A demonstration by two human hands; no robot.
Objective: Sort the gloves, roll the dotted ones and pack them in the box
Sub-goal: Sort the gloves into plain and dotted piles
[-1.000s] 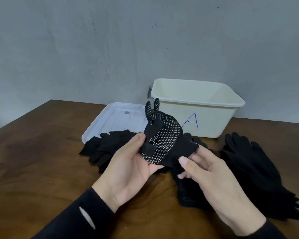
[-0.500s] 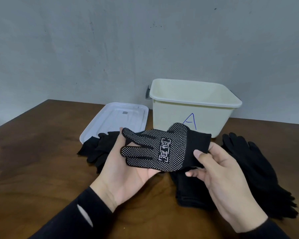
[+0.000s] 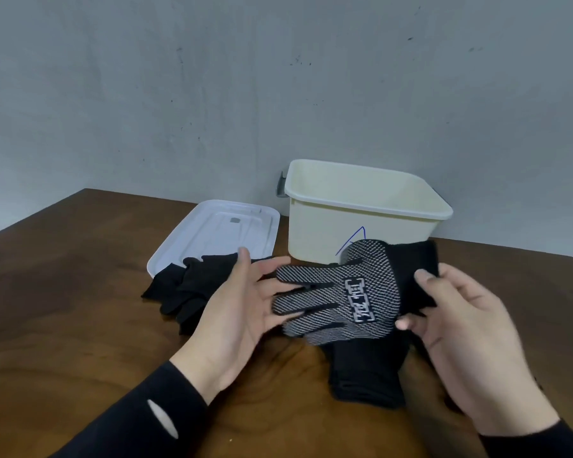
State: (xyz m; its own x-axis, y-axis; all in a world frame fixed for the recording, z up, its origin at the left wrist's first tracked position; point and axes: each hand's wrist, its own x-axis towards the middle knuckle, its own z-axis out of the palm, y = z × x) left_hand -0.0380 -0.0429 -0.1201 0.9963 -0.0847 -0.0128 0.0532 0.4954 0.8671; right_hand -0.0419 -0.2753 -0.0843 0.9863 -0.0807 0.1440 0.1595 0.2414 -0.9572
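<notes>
While the dotted glove [image 3: 351, 299] is held flat above the counter [image 3: 63, 292], its dotted palm faces up and its glove-fingers point toward the left hand [image 3: 242, 312]. That hand lies open, palm up, its fingers [image 3: 272, 264] spread and straight, with the glove's tips resting across them. The right hand [image 3: 460, 338] grips the plain black cuff, thumb on top and fingers curled under the fabric, pinching it. A white printed emblem sits in the middle of the glove's palm.

Just behind the glove stands the cream box [image 3: 368, 223], open at the top, with a blue mark on its front wall partly hidden by the glove. Beside the box, to its left, the white lid [image 3: 212, 236] lies flat on the counter. A heap of black gloves [image 3: 186, 289] rests against the near edge of the lid, partly behind the left hand. Another black stack [image 3: 368, 371] lies on the counter directly below the held glove, between the two wrists. Both forearms wear black sleeves [image 3: 139, 421].
</notes>
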